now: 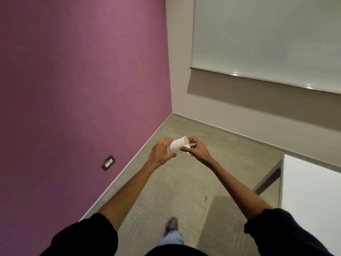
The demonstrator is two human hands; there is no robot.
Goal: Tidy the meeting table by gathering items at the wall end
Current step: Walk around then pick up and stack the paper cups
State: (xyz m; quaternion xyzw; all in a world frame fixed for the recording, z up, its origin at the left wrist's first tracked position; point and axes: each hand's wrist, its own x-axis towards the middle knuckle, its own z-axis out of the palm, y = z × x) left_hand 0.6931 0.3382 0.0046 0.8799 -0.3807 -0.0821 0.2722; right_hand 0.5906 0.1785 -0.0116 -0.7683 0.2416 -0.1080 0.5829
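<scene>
The white paper cup [178, 147] lies on its side in mid-air over the carpet [184, 191], well clear of the table [310, 191], with the left hand [160, 150] wrapped round its base and the right hand [197, 148] pinching its rim; recommend turning it upright under light pressure before placing it.

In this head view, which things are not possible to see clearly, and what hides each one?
All in the head view:
Inside of the paper cup: its mouth faces the right hand, whose fingers cover it.
The cup's base: the left hand wraps it; a second cup there cannot be confirmed.
The white table: cut off by the right edge.
The wall socket: too small for details.
</scene>
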